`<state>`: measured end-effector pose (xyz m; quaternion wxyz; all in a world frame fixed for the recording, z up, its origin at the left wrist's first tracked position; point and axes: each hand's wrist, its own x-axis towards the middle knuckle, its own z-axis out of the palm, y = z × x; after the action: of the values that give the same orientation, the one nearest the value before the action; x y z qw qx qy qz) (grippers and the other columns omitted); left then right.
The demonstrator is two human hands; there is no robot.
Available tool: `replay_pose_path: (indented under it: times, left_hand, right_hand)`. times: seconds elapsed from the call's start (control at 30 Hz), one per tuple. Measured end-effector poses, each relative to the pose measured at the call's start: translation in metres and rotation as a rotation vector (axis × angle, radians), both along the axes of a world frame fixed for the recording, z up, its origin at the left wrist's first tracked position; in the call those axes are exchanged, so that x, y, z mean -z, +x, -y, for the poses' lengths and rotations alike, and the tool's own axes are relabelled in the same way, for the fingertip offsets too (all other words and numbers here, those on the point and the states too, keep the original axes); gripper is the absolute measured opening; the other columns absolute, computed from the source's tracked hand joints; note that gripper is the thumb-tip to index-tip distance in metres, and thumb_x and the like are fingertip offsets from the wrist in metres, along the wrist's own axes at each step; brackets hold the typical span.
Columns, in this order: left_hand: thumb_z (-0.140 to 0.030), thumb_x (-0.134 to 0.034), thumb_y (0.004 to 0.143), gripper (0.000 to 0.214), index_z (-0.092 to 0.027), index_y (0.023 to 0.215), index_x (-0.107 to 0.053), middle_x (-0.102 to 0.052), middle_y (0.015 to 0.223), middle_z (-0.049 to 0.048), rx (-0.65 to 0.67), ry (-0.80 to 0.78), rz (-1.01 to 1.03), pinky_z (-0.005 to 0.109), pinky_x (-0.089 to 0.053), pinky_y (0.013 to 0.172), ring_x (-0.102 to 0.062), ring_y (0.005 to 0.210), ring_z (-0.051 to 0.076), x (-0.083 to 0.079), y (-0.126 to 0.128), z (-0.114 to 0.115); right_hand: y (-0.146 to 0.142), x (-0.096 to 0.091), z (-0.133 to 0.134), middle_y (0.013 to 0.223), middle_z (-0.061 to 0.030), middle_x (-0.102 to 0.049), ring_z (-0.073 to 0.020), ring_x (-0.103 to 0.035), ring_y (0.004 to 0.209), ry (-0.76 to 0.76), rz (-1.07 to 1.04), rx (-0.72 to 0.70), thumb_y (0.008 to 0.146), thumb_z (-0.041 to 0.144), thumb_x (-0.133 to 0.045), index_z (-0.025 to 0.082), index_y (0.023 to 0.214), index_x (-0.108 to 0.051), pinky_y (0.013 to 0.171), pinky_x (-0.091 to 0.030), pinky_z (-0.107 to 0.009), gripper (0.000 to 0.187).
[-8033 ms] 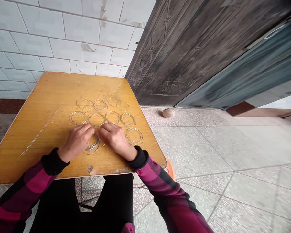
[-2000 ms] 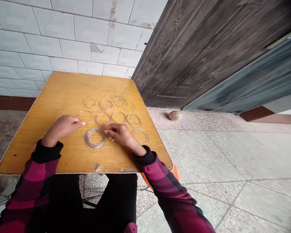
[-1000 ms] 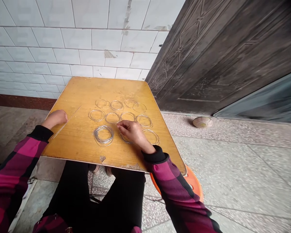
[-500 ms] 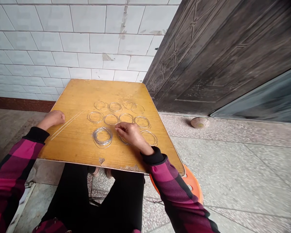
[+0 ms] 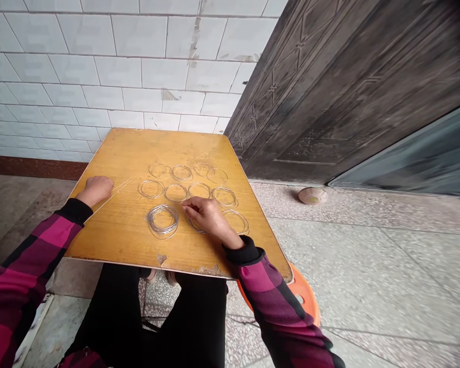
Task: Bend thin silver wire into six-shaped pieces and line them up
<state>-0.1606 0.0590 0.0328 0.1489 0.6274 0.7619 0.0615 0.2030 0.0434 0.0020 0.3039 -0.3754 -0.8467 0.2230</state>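
Observation:
My left hand (image 5: 97, 190) is closed in a fist over the left part of the table, beside and partly covering thin straight wires (image 5: 118, 189) that lie slantwise. Whether its fingers hold anything is hidden. My right hand (image 5: 207, 214) has thumb and forefinger pressed together above a wire coil (image 5: 193, 225), which it partly covers; what the pinch holds, if anything, is too small to see. Just left of that hand lies a thicker coil of silvery wire (image 5: 151, 219). Several thin wire rings lie in rows behind, among them one ring (image 5: 236, 197) at the right.
The wooden table (image 5: 138, 148) has a chipped front edge and stands against a white tiled wall (image 5: 145, 36). An orange stool (image 5: 308, 296) sits under its right corner. A dark carved door panel (image 5: 329, 76) and a roundish object (image 5: 312, 195) on the floor are at the right.
My left hand has moved right, in over the straight wires, and now covers part of them. My right hand stays almost in place, still pinched. The view has tilted slightly.

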Motion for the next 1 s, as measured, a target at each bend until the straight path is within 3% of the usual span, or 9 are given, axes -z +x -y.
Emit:
replay_pose_path:
  times: [0.13,0.2,0.37,0.4,0.5,0.6,0.73,0.87,1.0]
  left_hand:
    - [-0.012,-0.068,0.056,0.010,-0.017,0.053,-0.060,-0.068,0.074,0.0168,-0.060,-0.017,-0.151,0.044,-0.044,0.080,-0.062,0.096,0.040,-0.023,-0.006,0.004]
    - [-0.011,-0.067,0.056,0.014,-0.017,0.050,-0.056,-0.065,0.063,0.0103,-0.063,-0.031,-0.119,0.037,-0.045,0.073,-0.064,0.083,0.032,-0.040,-0.009,0.008]
    - [-0.017,-0.064,0.064,0.007,-0.017,0.065,-0.057,-0.065,0.064,0.0014,-0.034,0.115,0.671,0.026,-0.045,0.058,-0.057,0.057,0.014,-0.064,0.008,0.019]
    - [-0.020,-0.064,0.068,0.008,-0.017,0.070,-0.056,-0.066,0.066,0.0002,-0.009,0.129,0.766,0.025,-0.046,0.057,-0.056,0.056,0.012,-0.063,0.019,0.021]
    - [-0.019,-0.073,0.068,0.019,-0.015,0.081,-0.060,-0.067,0.071,0.0002,0.024,0.185,1.472,0.019,-0.046,0.055,-0.057,0.056,0.007,-0.047,0.066,0.026]
    - [-0.011,-0.077,0.066,0.020,-0.013,0.080,-0.063,-0.067,0.072,0.0017,-0.034,0.079,1.860,0.015,-0.050,0.057,-0.060,0.059,0.006,-0.025,0.116,0.029]
    - [-0.003,-0.074,0.069,0.016,-0.013,0.077,-0.064,-0.067,0.073,0.0018,-0.131,-0.105,2.064,0.012,-0.052,0.057,-0.062,0.058,0.005,-0.002,0.150,0.029]
    - [-0.009,-0.073,0.075,0.012,-0.015,0.079,-0.064,-0.067,0.074,-0.0003,-0.113,-0.190,2.124,0.013,-0.052,0.056,-0.063,0.060,0.006,0.010,0.151,0.028]
    - [-0.019,-0.074,0.079,0.011,-0.017,0.077,-0.064,-0.066,0.075,-0.0015,-0.140,-0.205,2.204,0.019,-0.056,0.064,-0.066,0.067,0.009,0.012,0.143,0.029]
  right_hand:
    - [0.001,-0.001,0.000,0.072,-0.0047,-0.069,-0.0135,-0.058,0.061,0.002,-0.012,0.005,0.089,0.023,-0.054,0.016,0.086,-0.069,0.059,-0.042,-0.026,0.017]
    - [0.002,-0.002,0.000,0.070,-0.0040,-0.068,-0.0130,-0.057,0.060,-0.004,-0.023,0.002,0.090,0.023,-0.054,0.016,0.086,-0.069,0.059,-0.042,-0.025,0.017]
    - [0.000,-0.006,-0.002,0.071,-0.0041,-0.067,-0.0145,-0.060,0.063,0.024,-0.108,0.026,0.093,0.027,-0.054,0.015,0.089,-0.068,0.061,-0.046,-0.026,0.019]
    - [-0.001,-0.007,-0.003,0.073,-0.0048,-0.067,-0.0151,-0.061,0.066,0.059,-0.139,0.030,0.094,0.028,-0.054,0.015,0.091,-0.068,0.063,-0.048,-0.027,0.019]
    - [-0.007,-0.012,0.000,0.085,-0.0081,-0.070,-0.0170,-0.066,0.076,0.219,-0.229,0.009,0.095,0.025,-0.054,0.016,0.106,-0.066,0.070,-0.053,-0.030,0.019]
    - [-0.012,-0.017,0.006,0.101,-0.0102,-0.071,-0.0184,-0.068,0.090,0.353,-0.219,-0.111,0.096,0.022,-0.053,0.021,0.125,-0.060,0.077,-0.056,-0.032,0.030]
    - [-0.012,-0.022,0.013,0.108,-0.0090,-0.070,-0.0172,-0.068,0.099,0.482,-0.133,-0.272,0.098,0.015,-0.048,0.024,0.132,-0.056,0.082,-0.058,-0.031,0.036]
    - [-0.010,-0.030,0.014,0.108,-0.0096,-0.071,-0.0172,-0.068,0.100,0.519,-0.141,-0.377,0.097,0.015,-0.051,0.021,0.124,-0.062,0.083,-0.059,-0.031,0.029]
    - [-0.013,-0.041,0.019,0.117,-0.0098,-0.070,-0.0197,-0.065,0.110,0.413,-0.127,-0.484,0.096,0.022,-0.055,0.022,0.111,-0.067,0.091,-0.057,-0.037,0.019]
